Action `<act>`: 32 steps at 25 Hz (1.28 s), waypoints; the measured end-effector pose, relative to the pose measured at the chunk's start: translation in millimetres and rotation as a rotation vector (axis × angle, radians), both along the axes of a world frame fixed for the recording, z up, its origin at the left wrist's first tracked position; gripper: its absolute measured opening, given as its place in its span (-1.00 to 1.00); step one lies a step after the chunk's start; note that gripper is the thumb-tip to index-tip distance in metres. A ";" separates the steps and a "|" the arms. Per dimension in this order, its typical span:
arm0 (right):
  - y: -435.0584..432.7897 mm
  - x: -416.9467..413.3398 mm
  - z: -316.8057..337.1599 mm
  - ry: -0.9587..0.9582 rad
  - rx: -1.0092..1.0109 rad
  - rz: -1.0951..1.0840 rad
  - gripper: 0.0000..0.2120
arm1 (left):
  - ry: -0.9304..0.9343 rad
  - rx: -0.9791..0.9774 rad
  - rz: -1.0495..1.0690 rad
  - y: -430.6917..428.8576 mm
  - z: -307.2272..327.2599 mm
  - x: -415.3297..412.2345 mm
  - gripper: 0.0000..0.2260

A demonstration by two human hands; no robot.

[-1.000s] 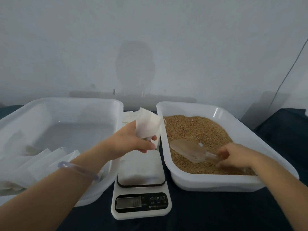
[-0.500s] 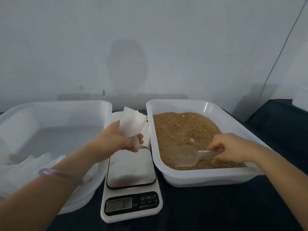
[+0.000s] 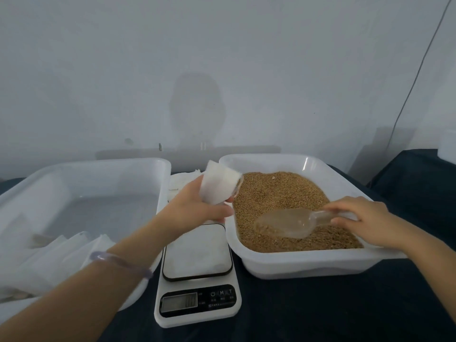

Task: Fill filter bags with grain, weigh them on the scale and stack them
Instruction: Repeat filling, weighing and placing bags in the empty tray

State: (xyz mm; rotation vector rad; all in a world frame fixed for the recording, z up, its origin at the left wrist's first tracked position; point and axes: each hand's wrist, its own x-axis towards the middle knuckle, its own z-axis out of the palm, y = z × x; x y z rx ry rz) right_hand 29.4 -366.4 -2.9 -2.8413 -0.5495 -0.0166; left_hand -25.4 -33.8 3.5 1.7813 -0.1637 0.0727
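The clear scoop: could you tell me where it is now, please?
Head view, right of centre: the scoop sits on the grain in the right tub, handle held by the right hand.

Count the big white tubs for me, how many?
2. The left tub holds white bags; the right tub holds grain. The scale sits between them.

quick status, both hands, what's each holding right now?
Left hand: closed on a white filter bag, held up above the scale.
Right hand: closed on the handle of the clear scoop, which lies in the grain.
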 end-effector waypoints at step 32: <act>10.4 1.2 123.0 -0.424 -0.146 0.069 -0.76 | -0.431 0.611 0.368 -66.5 -38.4 31.6 -0.71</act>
